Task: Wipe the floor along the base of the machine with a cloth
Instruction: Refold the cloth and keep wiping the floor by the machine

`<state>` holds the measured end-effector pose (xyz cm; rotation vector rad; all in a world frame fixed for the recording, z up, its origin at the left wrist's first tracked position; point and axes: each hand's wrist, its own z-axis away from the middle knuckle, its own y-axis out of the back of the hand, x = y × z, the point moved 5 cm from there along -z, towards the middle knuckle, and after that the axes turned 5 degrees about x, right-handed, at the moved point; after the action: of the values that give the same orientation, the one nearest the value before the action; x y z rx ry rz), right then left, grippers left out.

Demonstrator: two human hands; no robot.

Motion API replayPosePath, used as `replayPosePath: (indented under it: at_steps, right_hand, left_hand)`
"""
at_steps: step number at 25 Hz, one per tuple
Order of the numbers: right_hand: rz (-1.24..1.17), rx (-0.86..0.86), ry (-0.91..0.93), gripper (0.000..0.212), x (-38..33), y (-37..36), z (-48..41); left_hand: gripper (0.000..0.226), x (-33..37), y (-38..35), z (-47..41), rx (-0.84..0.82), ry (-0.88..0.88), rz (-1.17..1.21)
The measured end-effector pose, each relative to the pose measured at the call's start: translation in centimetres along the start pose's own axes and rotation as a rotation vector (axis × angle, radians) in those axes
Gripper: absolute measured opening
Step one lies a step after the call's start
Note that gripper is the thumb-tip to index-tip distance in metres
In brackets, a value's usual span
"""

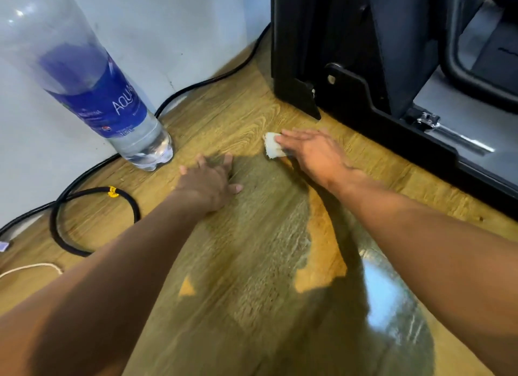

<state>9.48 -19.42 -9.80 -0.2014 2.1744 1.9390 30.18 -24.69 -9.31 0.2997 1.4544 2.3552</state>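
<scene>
A small folded white cloth (272, 145) lies on the wooden floor (252, 263) just in front of the black machine's base (386, 129). My right hand (314, 151) presses flat on the cloth with straight fingers, covering its right part. My left hand (208, 180) rests flat on the floor with fingers spread, to the left of the cloth and apart from it. The machine's black corner post (294, 67) stands just behind the cloth.
A large clear water bottle (92, 81) with a blue label stands at the left by the pale wall (182, 25). Black cables (92, 221) loop along the wall and floor at left. A thin white cord (33, 267) lies at the lower left.
</scene>
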Motion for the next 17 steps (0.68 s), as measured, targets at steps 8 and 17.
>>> replayPosePath:
  at_steps: [8,17]
  right_hand:
    - [-0.097,0.234,-0.042,0.036,-5.5,-2.3,-2.8]
    - [-0.156,0.204,-0.033,0.043,-7.9,-2.4,-0.6]
  left_hand:
    - [0.076,0.1,0.1,0.4,-0.008,-0.005,-0.032]
    - [0.065,-1.1,0.5,0.9,0.079,-0.111,-0.094]
